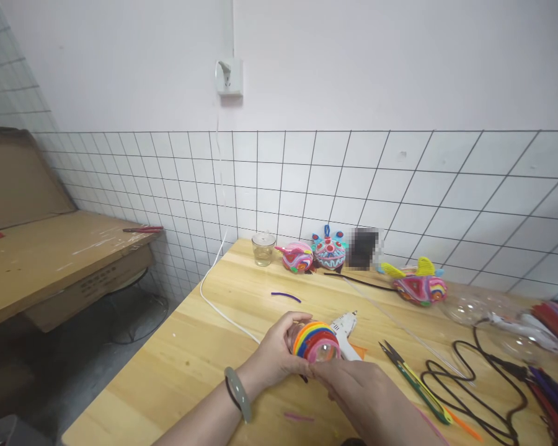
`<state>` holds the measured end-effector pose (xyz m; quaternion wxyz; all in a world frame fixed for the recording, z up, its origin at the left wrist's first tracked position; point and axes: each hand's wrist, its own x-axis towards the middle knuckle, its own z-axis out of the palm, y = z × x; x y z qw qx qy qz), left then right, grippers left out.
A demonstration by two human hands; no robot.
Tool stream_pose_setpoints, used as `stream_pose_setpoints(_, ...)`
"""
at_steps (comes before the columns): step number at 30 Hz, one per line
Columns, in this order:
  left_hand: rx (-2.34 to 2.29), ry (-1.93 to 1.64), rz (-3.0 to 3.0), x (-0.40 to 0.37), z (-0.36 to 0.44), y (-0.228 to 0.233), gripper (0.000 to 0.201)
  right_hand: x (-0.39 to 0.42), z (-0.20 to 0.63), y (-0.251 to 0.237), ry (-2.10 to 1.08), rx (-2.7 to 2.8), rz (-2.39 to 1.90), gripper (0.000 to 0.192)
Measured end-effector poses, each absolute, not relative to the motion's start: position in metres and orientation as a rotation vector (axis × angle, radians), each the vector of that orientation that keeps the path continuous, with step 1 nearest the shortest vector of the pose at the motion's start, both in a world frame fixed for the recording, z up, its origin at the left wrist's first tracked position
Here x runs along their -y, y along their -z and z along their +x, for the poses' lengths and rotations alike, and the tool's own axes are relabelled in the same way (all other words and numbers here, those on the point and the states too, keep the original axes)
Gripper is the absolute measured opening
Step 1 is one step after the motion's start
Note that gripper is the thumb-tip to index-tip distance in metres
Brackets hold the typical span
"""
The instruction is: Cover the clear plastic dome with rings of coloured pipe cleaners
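Note:
My left hand point(274, 356) grips a clear plastic ball point(317, 344) wrapped in bands of coloured pipe cleaner: orange, yellow, green, blue, red and pink. My right hand point(360, 393) presses its fingers against the ball's lower right side, where the pink band lies. A grey-green bangle sits on my left wrist. Just behind the ball lies a white glue gun point(345, 331) on the wooden table point(190, 353).
Small scissors point(411, 378) and tangled black cable point(474, 387) lie to the right. Finished coloured ornaments point(328, 251) and a glass jar point(263, 248) stand along the tiled wall. Pipe cleaners point(555, 365) pile at the far right. A white cord point(223, 310) crosses the table. A purple piece point(286, 296) lies loose.

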<state>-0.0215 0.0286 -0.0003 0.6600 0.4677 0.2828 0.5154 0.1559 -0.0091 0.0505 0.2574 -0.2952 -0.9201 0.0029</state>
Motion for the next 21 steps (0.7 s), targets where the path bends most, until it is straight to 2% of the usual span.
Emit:
stream_pose_setpoints(5,-0.645,-1.171,1.053,-0.029,-0.021,0.001,0.077,0.007,0.155,-0.056,0.228,2.572,-0.634,0.029)
stream_pose_setpoints(10,-0.663,-1.166,1.051,-0.028,-0.021,-0.001,0.077,0.008,0.151,-0.046,0.285,2.452,-0.824,0.027)
stream_pose_setpoints(16,-0.652,-1.176,1.043,-0.028,-0.021,-0.004,0.081,0.013,0.150,-0.050,-0.287,2.351,-1.113,0.025)
stream_pose_setpoints(21,-0.618,-1.239,1.037,-0.030,-0.023,-0.005,0.086,0.026,0.163,-0.070,-0.466,2.323,-1.134,0.025)
